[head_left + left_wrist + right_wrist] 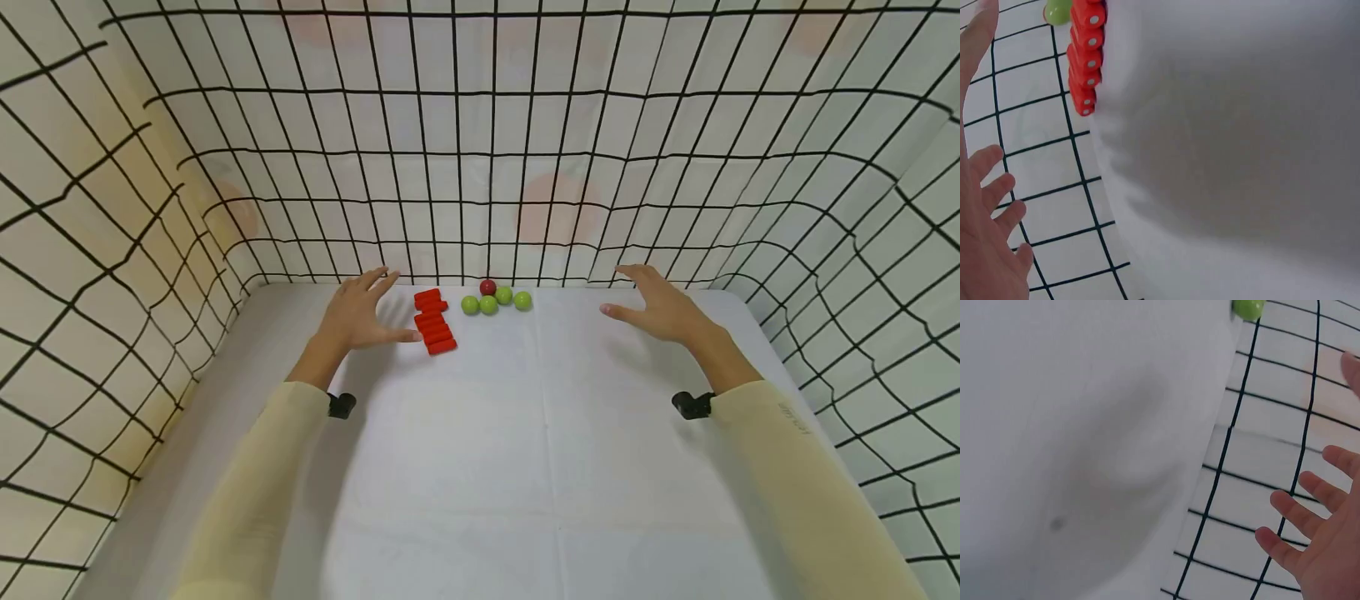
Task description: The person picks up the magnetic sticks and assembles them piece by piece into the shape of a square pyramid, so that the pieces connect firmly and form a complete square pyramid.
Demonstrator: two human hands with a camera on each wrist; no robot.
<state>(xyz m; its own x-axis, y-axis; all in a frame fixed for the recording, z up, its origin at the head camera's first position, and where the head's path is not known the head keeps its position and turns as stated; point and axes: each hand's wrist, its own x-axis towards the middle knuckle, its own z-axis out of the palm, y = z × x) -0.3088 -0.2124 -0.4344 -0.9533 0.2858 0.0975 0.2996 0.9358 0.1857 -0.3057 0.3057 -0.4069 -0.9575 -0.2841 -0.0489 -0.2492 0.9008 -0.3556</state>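
My left hand (358, 312) hovers over the white table with fingers spread and nothing in it. Just right of its thumb lies a row of short red cylinders (433, 322), side by side; in the left wrist view their ends (1092, 42) show a pale dot. Several green balls (488, 305), possibly small fruit, sit farther right near the back edge, with one dark red ball (487, 287) behind them. Well to the right of the balls, my right hand (663, 308) is held above the table, fingers apart, holding nothing.
A black wire grid (491, 175) rises behind the table and along both sides, with white cloth behind it. The table (465, 467) has a white covering with a faint crease. Each wrist carries a small black camera (342, 406).
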